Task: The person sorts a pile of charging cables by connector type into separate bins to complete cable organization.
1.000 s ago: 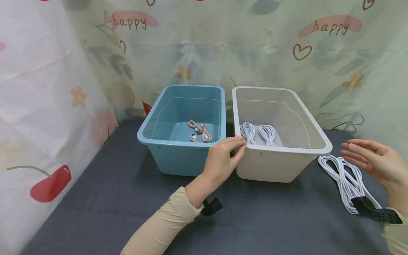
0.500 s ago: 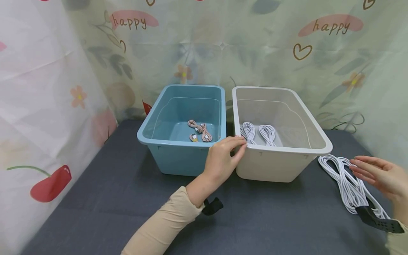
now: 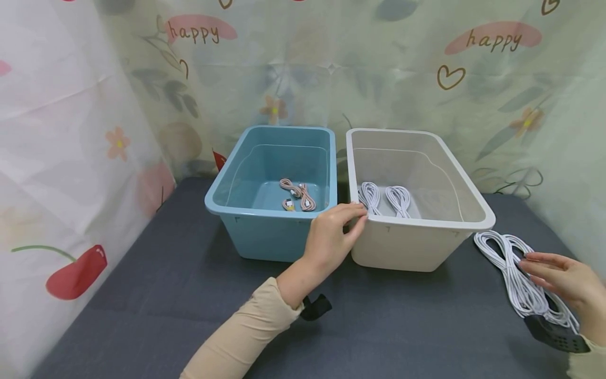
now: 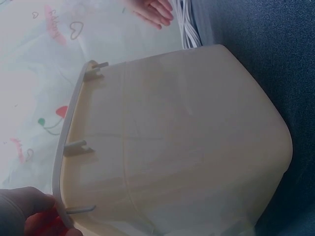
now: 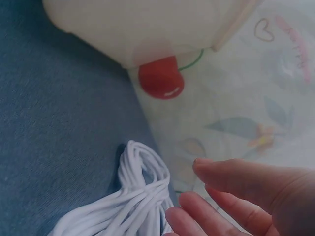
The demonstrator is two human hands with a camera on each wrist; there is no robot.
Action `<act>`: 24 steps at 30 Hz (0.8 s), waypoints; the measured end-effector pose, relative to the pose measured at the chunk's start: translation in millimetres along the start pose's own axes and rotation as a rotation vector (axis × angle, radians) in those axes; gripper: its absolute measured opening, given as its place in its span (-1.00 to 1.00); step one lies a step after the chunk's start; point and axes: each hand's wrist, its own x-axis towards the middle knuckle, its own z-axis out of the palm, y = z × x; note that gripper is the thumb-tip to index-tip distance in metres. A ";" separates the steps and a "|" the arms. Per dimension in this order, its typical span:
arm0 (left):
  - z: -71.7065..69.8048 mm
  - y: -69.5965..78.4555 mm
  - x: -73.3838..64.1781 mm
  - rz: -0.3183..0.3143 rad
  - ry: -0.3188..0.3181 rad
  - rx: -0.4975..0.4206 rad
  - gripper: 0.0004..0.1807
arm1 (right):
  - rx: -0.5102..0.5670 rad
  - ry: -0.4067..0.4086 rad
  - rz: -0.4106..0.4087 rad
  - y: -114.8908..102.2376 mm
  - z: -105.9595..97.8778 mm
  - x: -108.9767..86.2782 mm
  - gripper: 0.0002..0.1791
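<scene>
My left hand (image 3: 330, 238) grips the front left corner of the off-white plastic bin (image 3: 407, 246). In the left wrist view its thumb and fingers (image 4: 37, 200) pinch the bin's rim. Two bundled white cables (image 3: 399, 201) lie inside that bin. To the bin's right, a larger coil of white cable (image 3: 510, 271) lies on the dark cloth. Over the coil's right side hovers my right hand (image 3: 565, 279), its fingers relaxed and holding nothing. The right wrist view has its thumb and fingers (image 5: 231, 177) apart, beside the coil's looped end.
A blue bin (image 3: 270, 237) stands just left of the off-white one, with bundled pinkish cables (image 3: 306, 200) on its floor. Dark grey cloth (image 3: 161, 300) covers the table. Patterned curtains (image 3: 303, 68) hang close behind and at the left.
My right hand has lowered from beside the off-white bin's right corner toward the white cable coil, its wrist strap moving too. My left hand has stayed on the rim.
</scene>
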 end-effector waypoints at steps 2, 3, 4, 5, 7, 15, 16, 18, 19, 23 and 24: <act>0.4 -0.1 0.0 0.002 -0.001 0.003 -0.81 | -0.055 0.009 0.016 -3.7 2.6 -4.1 -0.55; 0.6 -0.3 0.0 0.001 -0.001 0.002 -0.81 | -0.081 0.009 0.016 -4.3 3.1 -4.6 -0.41; 0.7 -0.4 -0.1 0.002 -0.001 0.002 -0.81 | -0.103 0.008 0.017 -3.6 3.6 -4.6 -0.32; 0.8 -0.4 -0.2 0.002 0.000 0.003 -0.81 | -0.125 0.010 0.020 -2.2 4.0 -3.9 -0.24; 0.8 -0.5 -0.4 0.001 -0.001 0.001 -0.81 | -0.146 0.009 0.025 1.8 3.7 -1.8 -0.19; 0.5 -0.4 -0.9 -0.002 -0.003 -0.002 -0.80 | -0.148 0.010 0.030 13.7 3.0 0.9 -0.21; 0.7 -0.5 -0.9 -0.003 -0.003 -0.002 -0.80 | -0.151 0.010 0.033 14.4 2.9 1.1 -0.20; 0.4 -0.2 -1.0 -0.004 -0.002 -0.001 -0.80 | -0.150 0.010 0.042 15.5 2.5 1.8 -0.18; 0.6 -0.5 -1.0 -0.004 -0.002 0.000 -0.80 | -0.145 0.009 0.046 15.6 2.1 2.0 -0.19; 0.7 -0.5 -1.2 -0.004 0.001 0.001 -0.80 | -0.143 0.016 0.062 12.9 2.1 0.2 -0.33; 0.7 -0.4 -1.2 -0.003 0.001 0.001 -0.80 | -0.145 0.015 0.060 11.8 1.9 -0.9 -0.38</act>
